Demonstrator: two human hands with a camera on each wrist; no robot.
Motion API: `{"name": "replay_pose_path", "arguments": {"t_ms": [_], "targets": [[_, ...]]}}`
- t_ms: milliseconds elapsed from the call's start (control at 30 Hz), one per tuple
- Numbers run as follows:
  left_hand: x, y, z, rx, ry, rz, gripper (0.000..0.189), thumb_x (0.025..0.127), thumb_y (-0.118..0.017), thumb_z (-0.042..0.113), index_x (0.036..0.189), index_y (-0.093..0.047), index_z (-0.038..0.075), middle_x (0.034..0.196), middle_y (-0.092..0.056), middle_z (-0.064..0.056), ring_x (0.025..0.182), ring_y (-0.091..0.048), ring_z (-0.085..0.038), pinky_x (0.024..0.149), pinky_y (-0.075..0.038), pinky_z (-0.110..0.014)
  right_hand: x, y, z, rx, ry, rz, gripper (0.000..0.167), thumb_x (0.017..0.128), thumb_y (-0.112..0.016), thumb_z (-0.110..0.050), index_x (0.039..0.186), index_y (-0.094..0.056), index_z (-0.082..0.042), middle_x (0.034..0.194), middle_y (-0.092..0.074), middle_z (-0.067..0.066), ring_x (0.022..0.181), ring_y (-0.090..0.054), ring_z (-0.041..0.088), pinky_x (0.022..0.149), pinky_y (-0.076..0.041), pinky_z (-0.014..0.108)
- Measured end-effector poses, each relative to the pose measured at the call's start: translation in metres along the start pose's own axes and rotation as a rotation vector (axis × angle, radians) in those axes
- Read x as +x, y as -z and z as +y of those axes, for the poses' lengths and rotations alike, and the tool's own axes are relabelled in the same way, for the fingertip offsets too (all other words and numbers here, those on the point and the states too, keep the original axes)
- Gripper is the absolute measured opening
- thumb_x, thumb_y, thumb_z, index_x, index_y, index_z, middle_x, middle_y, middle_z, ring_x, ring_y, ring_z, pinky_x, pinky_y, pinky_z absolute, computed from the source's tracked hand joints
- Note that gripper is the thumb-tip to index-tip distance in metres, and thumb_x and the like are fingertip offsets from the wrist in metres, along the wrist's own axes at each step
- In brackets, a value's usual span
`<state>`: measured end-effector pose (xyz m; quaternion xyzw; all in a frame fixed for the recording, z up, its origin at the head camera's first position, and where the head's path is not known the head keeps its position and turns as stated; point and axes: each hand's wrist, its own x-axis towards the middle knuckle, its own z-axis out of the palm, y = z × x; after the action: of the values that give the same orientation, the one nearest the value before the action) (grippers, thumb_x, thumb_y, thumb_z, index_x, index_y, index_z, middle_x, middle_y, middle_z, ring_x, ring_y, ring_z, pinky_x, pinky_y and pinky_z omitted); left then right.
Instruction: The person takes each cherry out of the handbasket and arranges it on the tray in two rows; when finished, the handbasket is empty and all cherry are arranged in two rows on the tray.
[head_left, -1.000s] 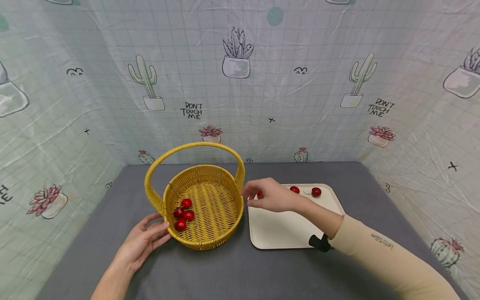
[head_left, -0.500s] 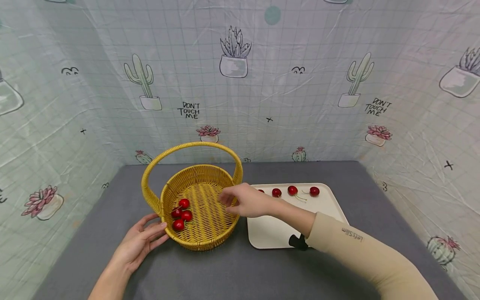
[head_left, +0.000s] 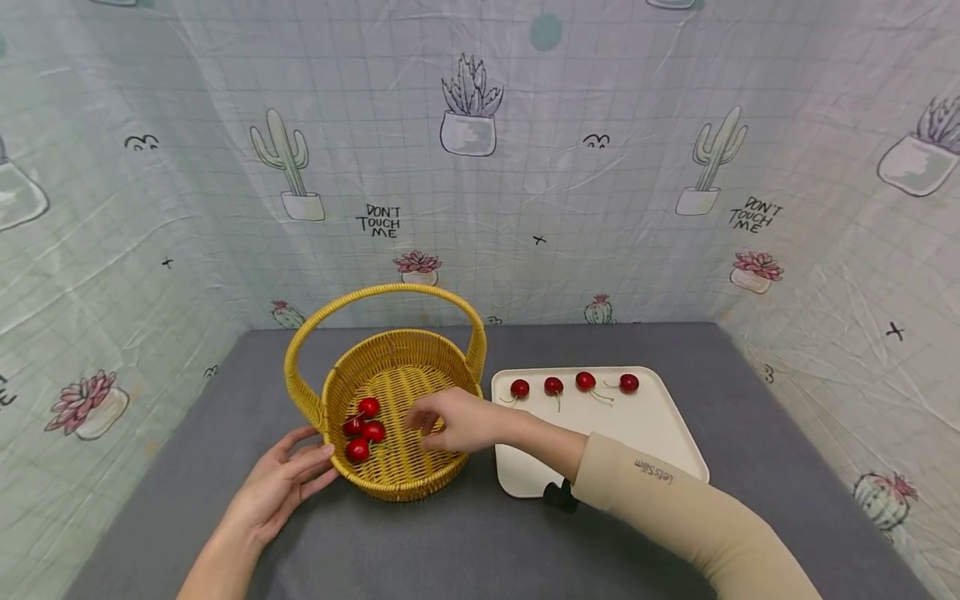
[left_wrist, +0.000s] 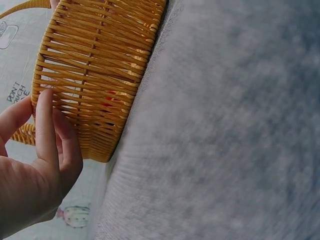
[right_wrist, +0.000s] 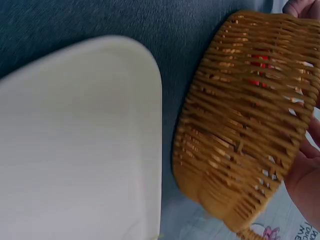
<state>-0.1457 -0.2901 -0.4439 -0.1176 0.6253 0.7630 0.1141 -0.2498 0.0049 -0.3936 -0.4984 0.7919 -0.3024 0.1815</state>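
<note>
At the left of the head view stands a round yellow wicker basket (head_left: pixel 442 467) with a tall arched handle. A small cluster of red cherries (head_left: pixel 358 450) lies on the left of its floor. My left hand (head_left: pixel 281 487) holds the basket's near-left rim, thumb at the top edge and fingers along the outer wall, also seen in the left wrist view. My right hand (head_left: pixel 461 421) hangs over the right part of the basket with bent fingers, thumb toward index finger. I cannot tell whether it holds anything. In the right wrist view the basket's weave partly hides this hand (right_wrist: pixel 305 170).
A cream tray (head_left: pixel 600 450) lies right of the basket, with several stemmed cherries (head_left: pixel 585 382) in a row along its far side. My right forearm crosses over it. A grey cloth (head_left: pixel 420 550) covers the table, and a printed curtain (head_left: pixel 570 183) surrounds it at the back and sides.
My right hand has moved left from the tray's far-left corner to over the basket, uncovering the row of cherries on the tray. My left hand stays at the rim.
</note>
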Motion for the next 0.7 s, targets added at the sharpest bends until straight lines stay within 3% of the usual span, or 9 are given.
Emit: {"name": "replay_pose_path", "arguments": {"t_ms": [267, 433, 700], "targets": [[0.001, 0.000, 0.000, 0.011, 0.008, 0.005, 0.080, 0.104, -0.064, 0.016, 0.162, -0.009, 0.005, 0.132, -0.057, -0.008, 0.116, -0.065, -0.018, 0.100, -0.054, -0.038, 0.017, -0.013, 0.001, 0.000, -0.028, -0.065, 0.034, 0.098, -0.072, -0.009, 0.129, -0.064, 0.000, 0.125, -0.067, 0.013, 0.107, -0.068, 0.017, 0.087, -0.052, 0.017], [0.002, 0.000, 0.000, 0.008, 0.009, 0.006, 0.080, 0.104, -0.065, 0.015, 0.161, -0.010, 0.005, 0.132, -0.057, -0.009, 0.116, -0.065, -0.019, 0.099, -0.055, -0.038, 0.028, -0.017, 0.002, 0.011, -0.074, -0.099, 0.039, 0.098, -0.072, -0.010, 0.133, -0.061, 0.001, 0.129, -0.065, 0.014, 0.111, -0.067, 0.021, 0.086, -0.051, 0.016], [0.003, 0.000, 0.000, -0.003, 0.010, 0.000, 0.079, 0.104, -0.064, 0.014, 0.161, -0.010, 0.005, 0.129, -0.059, -0.008, 0.114, -0.066, -0.019, 0.099, -0.055, -0.038, 0.044, -0.021, 0.008, 0.069, -0.162, -0.079, 0.050, 0.095, -0.077, -0.012, 0.139, -0.057, -0.001, 0.132, -0.062, 0.014, 0.112, -0.065, 0.017, 0.088, -0.051, 0.017]]}}
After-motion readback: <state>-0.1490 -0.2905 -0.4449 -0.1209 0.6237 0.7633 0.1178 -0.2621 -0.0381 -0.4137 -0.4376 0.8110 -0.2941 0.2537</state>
